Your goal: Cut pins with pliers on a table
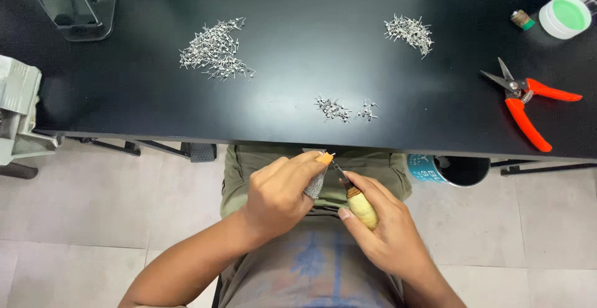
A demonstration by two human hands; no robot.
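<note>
My left hand (283, 190) is closed over my lap, with an orange finger cot (324, 157) on one fingertip and a grey cot (314, 186) on another; it pinches a tiny metal part I can barely see. My right hand (385, 224) grips a small tool with a pale wooden handle (362, 207), and its thin metal tip (339, 172) meets the left fingertips. On the black table (298, 115) lie piles of small silver metal parts: a large pile (214, 50) at left, a smaller pile (409, 32) at right and two little clusters (345, 109) near the front edge.
Orange-handled snips (525, 100) lie at the table's right. A white jar with green contents (564, 16) and a small cylinder (522, 19) sit at the back right. A black stand (78, 6) is at the back left, a grey machine (18, 115) at the left edge, a teal cup (448, 170) under the table edge.
</note>
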